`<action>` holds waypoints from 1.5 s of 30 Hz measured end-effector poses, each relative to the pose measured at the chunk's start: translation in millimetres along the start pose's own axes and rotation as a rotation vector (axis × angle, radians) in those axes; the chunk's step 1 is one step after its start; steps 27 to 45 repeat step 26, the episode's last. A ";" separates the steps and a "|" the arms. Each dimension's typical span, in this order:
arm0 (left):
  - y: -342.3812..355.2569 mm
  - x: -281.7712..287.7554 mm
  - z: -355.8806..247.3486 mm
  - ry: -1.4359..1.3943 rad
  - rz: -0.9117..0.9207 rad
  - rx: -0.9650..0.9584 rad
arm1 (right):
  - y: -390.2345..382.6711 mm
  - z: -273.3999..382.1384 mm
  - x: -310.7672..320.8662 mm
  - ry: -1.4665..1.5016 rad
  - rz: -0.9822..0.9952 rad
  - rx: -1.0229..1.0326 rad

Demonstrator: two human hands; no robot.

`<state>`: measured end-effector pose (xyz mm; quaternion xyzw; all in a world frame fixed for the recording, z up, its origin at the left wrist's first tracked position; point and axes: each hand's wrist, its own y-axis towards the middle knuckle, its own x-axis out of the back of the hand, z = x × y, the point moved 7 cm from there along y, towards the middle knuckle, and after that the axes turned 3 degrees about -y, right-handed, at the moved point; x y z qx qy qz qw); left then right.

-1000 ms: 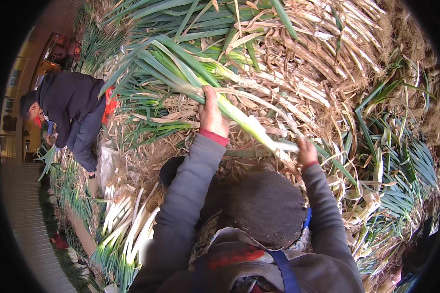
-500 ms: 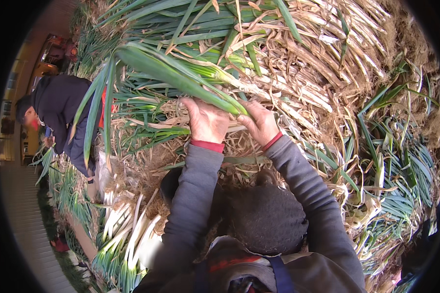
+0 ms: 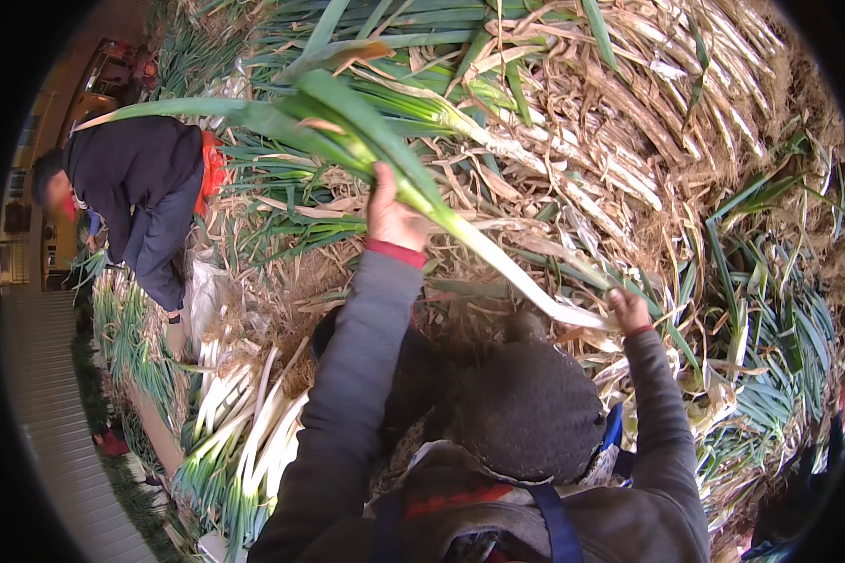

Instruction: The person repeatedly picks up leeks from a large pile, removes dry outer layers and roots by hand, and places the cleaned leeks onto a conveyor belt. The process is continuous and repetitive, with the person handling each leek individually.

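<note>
A long green onion [image 3: 507, 258] lies slantwise across the view, green leaves up at the left and bare white shaft down at the right. My left hand [image 3: 394, 216] is closed around it where the leaves begin, with the thumb up along the stalk. Down by its white end, my right hand [image 3: 629, 310] has its fingers closed. A thin pale-green outer leaf [image 3: 582, 267] runs beside the shaft to those fingers, which appear to pinch it. Whether they also touch the shaft's end is hard to tell.
Unpeeled green onions [image 3: 573, 141] with dry leaves heap up in front. At the lower left lies a bunch of clean white ones [image 3: 253, 432]. A dark rounded form [image 3: 526, 413] sits close below my hands. Another person [image 3: 141, 188] bends over at the far left; more onions [image 3: 779, 375] lie at right.
My right hand has moved from the leaf base down and right to the white end, drawing an outer leaf along. More white shaft shows now. My left hand has closed on the stalk.
</note>
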<state>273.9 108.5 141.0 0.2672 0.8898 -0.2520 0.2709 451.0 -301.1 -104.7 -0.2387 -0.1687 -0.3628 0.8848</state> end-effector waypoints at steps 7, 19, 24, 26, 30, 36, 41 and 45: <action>5.2 20.2 -93.8 -0.064 -0.145 -0.245 | -77.8 -102.8 123.2 -0.598 -0.156 -0.436; 13.5 -11.9 -129.9 -0.371 0.402 -0.267 | 14.1 256.3 -61.7 0.038 0.631 0.352; -9.6 -3.9 8.5 -0.020 0.006 -0.177 | 30.9 294.9 -110.7 0.019 0.286 0.503; -12.2 2.6 31.2 -0.185 -0.051 -0.055 | 33.7 294.4 -122.4 0.015 0.336 0.483; -12.2 2.6 31.2 -0.185 -0.051 -0.055 | 33.7 294.4 -122.4 0.015 0.336 0.483; -12.2 2.6 31.2 -0.185 -0.051 -0.055 | 33.7 294.4 -122.4 0.015 0.336 0.483; -12.2 2.6 31.2 -0.185 -0.051 -0.055 | 33.7 294.4 -122.4 0.015 0.336 0.483; -12.2 2.6 31.2 -0.185 -0.051 -0.055 | 33.7 294.4 -122.4 0.015 0.336 0.483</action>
